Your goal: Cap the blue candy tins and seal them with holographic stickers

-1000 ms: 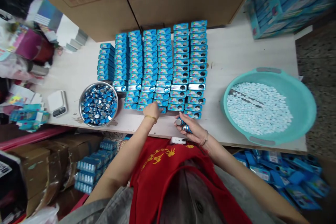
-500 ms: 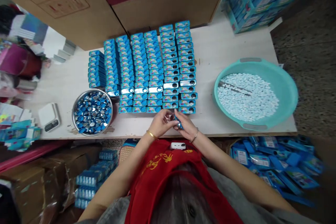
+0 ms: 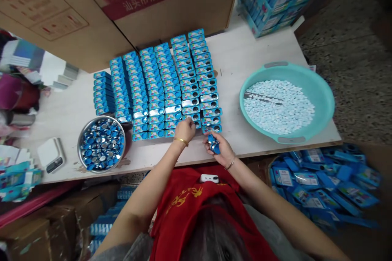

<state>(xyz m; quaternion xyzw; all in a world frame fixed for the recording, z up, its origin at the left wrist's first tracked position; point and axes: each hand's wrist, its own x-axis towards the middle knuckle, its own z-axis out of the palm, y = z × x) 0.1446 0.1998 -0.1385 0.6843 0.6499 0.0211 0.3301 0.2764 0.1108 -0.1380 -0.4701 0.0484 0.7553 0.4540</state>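
Observation:
My left hand [image 3: 185,129] is pinched closed over the near end of a column of small blue tins [image 3: 169,95], at the second column from the right. What its fingertips hold, if anything, is hidden. Several blue and silver caps [image 3: 213,145] lie gathered in my right hand [image 3: 224,150], its fingers curled around them, just off the front of the rightmost column. Dark round openings show in the tins of the two right columns; those further left show blue rounds there. More such caps fill a metal bowl [image 3: 80,147] at the left.
A turquoise basin [image 3: 325,102] of white tablets, with a dark strip-like tool inside, stands at the right. Large cartons [image 3: 171,12] back the table, beside stacked blue packs [image 3: 272,4]. A white device [image 3: 50,154] sits at far left. Blue boxes [image 3: 324,187] fill a container below the table.
My hands have parted: the left moved forward onto the tins, while the right stays near the table edge with the caps now visible. The camera view has shifted and turned slightly.

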